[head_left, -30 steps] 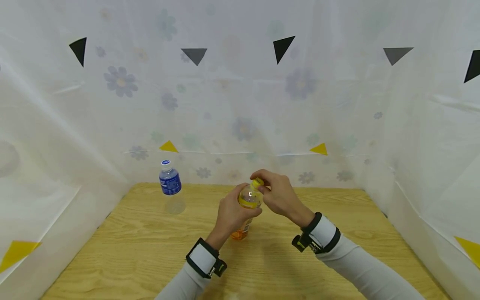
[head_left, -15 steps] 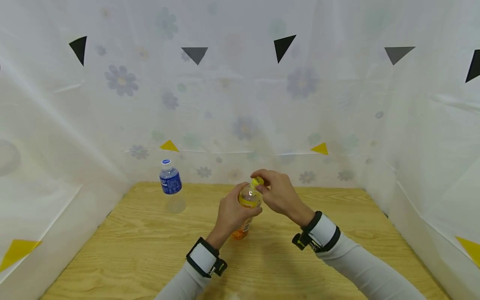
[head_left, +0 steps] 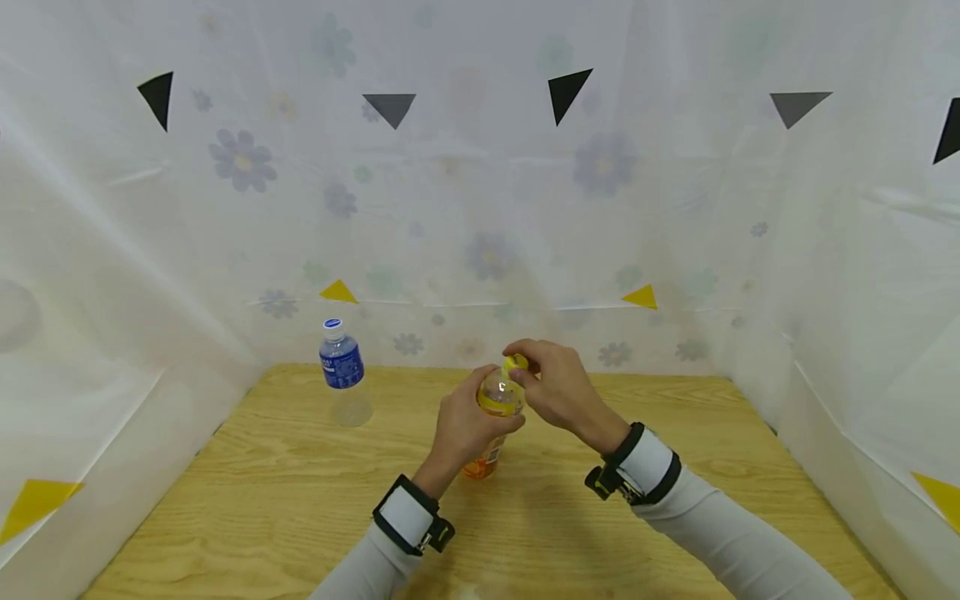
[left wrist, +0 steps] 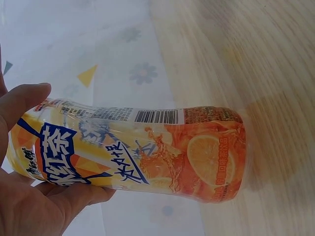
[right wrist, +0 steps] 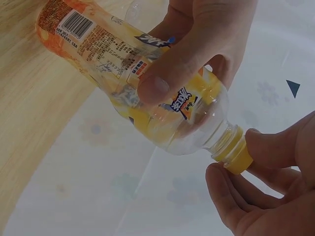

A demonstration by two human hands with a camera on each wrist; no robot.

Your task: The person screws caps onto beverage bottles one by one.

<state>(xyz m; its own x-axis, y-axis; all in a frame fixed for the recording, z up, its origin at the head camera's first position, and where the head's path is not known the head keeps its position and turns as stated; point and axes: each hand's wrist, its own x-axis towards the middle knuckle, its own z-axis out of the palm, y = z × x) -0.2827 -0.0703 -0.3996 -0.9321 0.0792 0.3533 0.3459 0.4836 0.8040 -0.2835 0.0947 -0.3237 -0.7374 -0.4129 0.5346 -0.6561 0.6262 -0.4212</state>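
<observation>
A clear plastic iced tea bottle (left wrist: pixel 162 152) with an orange and yellow label is in front of me, its base low over the wooden table. My left hand (head_left: pixel 463 423) grips the upper part, thumb on one side and fingers on the other. At the mouth, my right hand (head_left: pixel 561 390) pinches the yellow cap (right wrist: pixel 239 158) between thumb and fingers. In the right wrist view, clear neck thread shows between the cap and a yellow ring below it. The left palm hides part of the label.
A second clear bottle (head_left: pixel 341 368) with a blue label and white cap stands upright at the back left of the wooden table (head_left: pixel 247 500). White flower-print sheeting (head_left: pixel 480 208) encloses the table at the back and sides.
My right thumb has shifted slightly on the yellow cap. The left hand and the iced tea bottle stay in place, as does the blue-label bottle.
</observation>
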